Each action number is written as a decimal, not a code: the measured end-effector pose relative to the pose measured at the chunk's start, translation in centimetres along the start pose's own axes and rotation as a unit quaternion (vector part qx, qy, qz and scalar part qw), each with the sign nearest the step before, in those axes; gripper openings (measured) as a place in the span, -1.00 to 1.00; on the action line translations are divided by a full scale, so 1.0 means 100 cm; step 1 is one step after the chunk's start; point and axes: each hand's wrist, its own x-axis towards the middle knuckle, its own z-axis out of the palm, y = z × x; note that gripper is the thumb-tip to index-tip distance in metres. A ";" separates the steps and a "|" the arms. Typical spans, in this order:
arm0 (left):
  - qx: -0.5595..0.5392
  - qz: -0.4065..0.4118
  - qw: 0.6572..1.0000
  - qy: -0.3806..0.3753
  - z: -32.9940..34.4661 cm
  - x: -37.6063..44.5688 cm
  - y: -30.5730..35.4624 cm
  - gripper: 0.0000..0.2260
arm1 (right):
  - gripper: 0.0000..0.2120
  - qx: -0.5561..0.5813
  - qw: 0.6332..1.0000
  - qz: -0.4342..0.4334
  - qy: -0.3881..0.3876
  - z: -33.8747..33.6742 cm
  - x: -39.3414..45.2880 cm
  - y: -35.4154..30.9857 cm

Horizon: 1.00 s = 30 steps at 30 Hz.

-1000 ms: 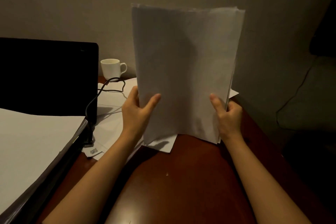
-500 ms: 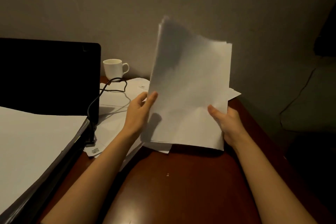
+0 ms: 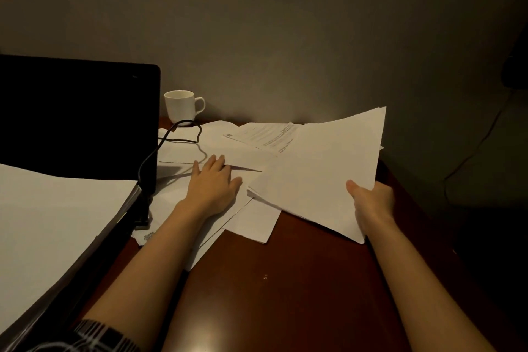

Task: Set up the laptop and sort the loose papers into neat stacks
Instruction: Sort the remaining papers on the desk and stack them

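A stack of white papers (image 3: pixel 323 163) tilts low over the right of the desk, and my right hand (image 3: pixel 371 203) grips its near right corner, thumb on top. My left hand (image 3: pixel 213 184) lies flat, fingers straight, on loose white sheets (image 3: pixel 248 223) spread across the desk's middle. A printed sheet (image 3: pixel 265 134) lies among them at the back. The open laptop (image 3: pixel 77 117) stands at the left with a dark screen. A pile of white paper (image 3: pixel 54 220) covers its keyboard.
A white mug (image 3: pixel 181 106) stands at the back by the wall. A black cable (image 3: pixel 171 143) loops from the laptop's right side over the sheets. The dark red desk (image 3: pixel 285 280) shows bare wood near me. Its right edge drops off beside my right arm.
The stack stood upright between both hands. It has tipped down to the right, held by my right hand alone, while my left hand let go and moved onto the loose sheets.
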 end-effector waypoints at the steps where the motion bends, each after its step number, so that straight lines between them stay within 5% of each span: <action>1: -0.008 0.009 1.000 0.000 0.001 0.001 0.000 -0.50 | -0.77 0.005 1.000 0.002 0.001 0.000 0.001 0.000; 6: -0.093 0.041 0.985 0.141 -0.005 -0.001 -0.002 -0.60 | -0.77 0.052 0.999 0.000 -0.001 -0.001 0.001 -0.003; 11: -0.108 0.154 0.908 0.375 -0.032 -0.010 0.003 -0.77 | -0.78 0.051 0.998 -0.043 -0.014 0.000 -0.001 -0.006; 26: -0.136 0.160 0.818 0.536 -0.073 -0.035 0.005 -0.79 | -0.73 0.068 0.996 -0.036 0.045 -0.005 0.007 0.000; 30: -0.298 0.157 0.770 0.542 -0.088 -0.053 0.018 -0.75 | -0.73 0.017 0.998 -0.055 -0.016 -0.002 0.002 -0.001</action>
